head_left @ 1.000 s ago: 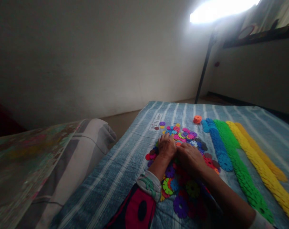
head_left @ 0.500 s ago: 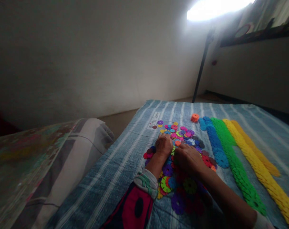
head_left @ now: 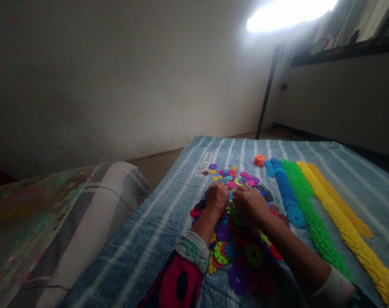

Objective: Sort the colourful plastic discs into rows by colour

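Note:
Both hands are over a loose pile of notched plastic discs (head_left: 223, 233) in many colours, spread on a striped blue cloth. My left hand (head_left: 216, 197) has its fingers curled and closed on the pile's left side. Close by on the right, my right hand (head_left: 250, 203) is closed too, its fingertips bent down toward the discs. Whatever the fingers pinch is hidden behind the knuckles or too small to make out. Purple, yellow-green and red discs lie below and between the wrists; pink and purple ones lie beyond the fingers.
Right of the pile, discs lie in sorted rows: blue (head_left: 286, 188), green (head_left: 305, 205), yellow (head_left: 345, 226) and darker yellow (head_left: 345, 199). An orange stack (head_left: 259, 160) sits near the far edge. A lamp stand (head_left: 266, 94) rises behind; a cloth-covered surface (head_left: 111, 196) is at left.
My right hand has shifted slightly up and left relative to the pile, with its fingers still closed. My left hand stays nearly in place. The whole view has shifted a little.

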A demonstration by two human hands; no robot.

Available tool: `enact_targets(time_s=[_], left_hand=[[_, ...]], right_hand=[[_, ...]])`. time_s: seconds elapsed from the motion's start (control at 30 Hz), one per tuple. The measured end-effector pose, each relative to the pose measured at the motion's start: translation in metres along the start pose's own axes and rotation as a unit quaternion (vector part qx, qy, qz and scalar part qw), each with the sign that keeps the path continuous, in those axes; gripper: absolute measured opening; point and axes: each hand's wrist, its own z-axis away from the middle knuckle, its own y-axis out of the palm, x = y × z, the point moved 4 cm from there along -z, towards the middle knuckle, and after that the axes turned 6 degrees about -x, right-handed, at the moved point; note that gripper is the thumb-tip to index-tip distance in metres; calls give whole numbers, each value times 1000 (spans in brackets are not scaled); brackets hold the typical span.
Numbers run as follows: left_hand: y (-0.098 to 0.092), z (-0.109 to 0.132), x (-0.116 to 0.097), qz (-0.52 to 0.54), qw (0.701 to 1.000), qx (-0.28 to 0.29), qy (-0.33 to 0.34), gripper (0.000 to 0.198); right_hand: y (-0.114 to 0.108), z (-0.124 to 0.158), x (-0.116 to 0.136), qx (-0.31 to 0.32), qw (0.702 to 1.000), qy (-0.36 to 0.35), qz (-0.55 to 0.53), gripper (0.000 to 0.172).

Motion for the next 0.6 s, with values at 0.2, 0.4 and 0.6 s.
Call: enact_targets(time_s=[0.2, 0.4, 0.6], left_hand=[[1, 3, -2, -20, 1000, 9, 7, 29], [2, 5, -1, -28, 999, 2, 20, 25], [4, 5, 0, -29, 999, 5, 24, 23]], right_hand=[[7, -3, -3, 21, 1000, -3, 9, 25], [5, 5, -20, 28, 999, 30, 22, 26], [2, -17, -22, 9, 995, 88, 36, 32]])
